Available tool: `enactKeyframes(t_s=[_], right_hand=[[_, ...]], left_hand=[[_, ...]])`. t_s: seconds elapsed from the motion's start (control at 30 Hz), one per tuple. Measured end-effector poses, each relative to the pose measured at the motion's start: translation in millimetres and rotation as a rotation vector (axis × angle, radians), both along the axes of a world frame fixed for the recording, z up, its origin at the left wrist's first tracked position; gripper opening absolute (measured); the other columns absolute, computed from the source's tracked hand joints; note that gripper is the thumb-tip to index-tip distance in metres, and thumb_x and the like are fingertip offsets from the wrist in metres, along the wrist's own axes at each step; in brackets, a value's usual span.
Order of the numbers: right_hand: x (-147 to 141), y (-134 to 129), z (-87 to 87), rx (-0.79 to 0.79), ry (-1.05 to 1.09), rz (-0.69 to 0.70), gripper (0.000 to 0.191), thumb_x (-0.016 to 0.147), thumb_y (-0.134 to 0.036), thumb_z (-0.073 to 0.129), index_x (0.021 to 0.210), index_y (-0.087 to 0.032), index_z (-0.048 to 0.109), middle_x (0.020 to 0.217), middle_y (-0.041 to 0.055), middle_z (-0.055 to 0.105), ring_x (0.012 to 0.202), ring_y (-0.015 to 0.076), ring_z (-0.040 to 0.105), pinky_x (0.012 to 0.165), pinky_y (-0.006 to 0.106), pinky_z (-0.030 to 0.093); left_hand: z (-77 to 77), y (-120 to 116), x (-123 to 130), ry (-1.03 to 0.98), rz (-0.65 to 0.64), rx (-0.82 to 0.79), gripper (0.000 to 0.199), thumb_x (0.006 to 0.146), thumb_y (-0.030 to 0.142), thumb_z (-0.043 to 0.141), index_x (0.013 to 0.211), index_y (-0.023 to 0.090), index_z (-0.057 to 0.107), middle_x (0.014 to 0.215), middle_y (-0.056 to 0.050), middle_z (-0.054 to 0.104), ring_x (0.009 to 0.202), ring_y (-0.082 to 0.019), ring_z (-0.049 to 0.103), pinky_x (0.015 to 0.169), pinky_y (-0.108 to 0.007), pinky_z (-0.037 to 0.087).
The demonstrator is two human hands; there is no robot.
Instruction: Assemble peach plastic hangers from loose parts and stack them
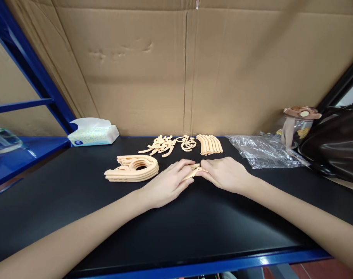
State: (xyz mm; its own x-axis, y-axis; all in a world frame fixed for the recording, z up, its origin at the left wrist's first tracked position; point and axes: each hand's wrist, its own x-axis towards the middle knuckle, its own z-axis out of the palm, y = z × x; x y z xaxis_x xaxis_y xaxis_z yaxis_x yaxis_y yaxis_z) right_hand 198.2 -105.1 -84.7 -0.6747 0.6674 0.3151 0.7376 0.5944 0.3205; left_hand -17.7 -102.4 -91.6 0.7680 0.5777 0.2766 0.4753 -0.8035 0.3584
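Note:
Both hands meet over the middle of the black table. My left hand (171, 183) is closed on the left part of a small beige plastic piece (196, 171). Thumb and fingers of my right hand (225, 173) pinch the same piece at its right end. Much of the piece is hidden by the fingers. Left of my left hand lies a stack of beige curved frames (135, 174). Behind the hands are a loose heap of beige hooked parts (161, 145), some ring-like curved parts (188, 144) and a row of beige curved arms (209, 144).
A tissue pack (93, 133) stands at the back left, by the blue rack (57, 104). Crumpled clear plastic (266, 153) lies at the right, beside a bottle with a brown lid (300, 126) and a dark bag (334, 143). Cardboard (135, 69) rises behind the table (176, 240).

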Motion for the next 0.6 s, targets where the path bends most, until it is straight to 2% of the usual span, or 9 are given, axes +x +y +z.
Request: enactKeyframes(t_s=[0.4, 0.6], right_hand=[[-0.2, -0.7, 1.5, -0.01, 0.017, -0.01, 0.044, 0.098, -0.042, 0.025, 0.079, -0.015, 0.054, 0.067, 0.0042, 0.063, 0.058, 0.0154, 0.06, 0.047, 0.028, 0.018], [2.6, 1.7, -0.4, 0.007, 0.013, 0.043, 0.041, 0.099, -0.04, 0.026, 0.079, -0.015, 0.053, 0.068, 0.0035, 0.063, 0.059, 0.0145, 0.059, 0.049, 0.028, 0.019]], left_hand=[[-0.2, -1.3, 0.3, -0.008, 0.031, -0.017, 0.033, 0.097, 0.033, 0.031, 0.127, 0.025, 0.043, 0.134, -0.006, 0.042, 0.12, -0.021, 0.044, 0.103, -0.037, 0.038], [0.1, -1.5, 0.1, 0.0, 0.021, -0.032, 0.032, 0.098, 0.033, 0.031, 0.126, 0.024, 0.044, 0.134, -0.005, 0.042, 0.12, -0.02, 0.044, 0.103, -0.035, 0.037]])
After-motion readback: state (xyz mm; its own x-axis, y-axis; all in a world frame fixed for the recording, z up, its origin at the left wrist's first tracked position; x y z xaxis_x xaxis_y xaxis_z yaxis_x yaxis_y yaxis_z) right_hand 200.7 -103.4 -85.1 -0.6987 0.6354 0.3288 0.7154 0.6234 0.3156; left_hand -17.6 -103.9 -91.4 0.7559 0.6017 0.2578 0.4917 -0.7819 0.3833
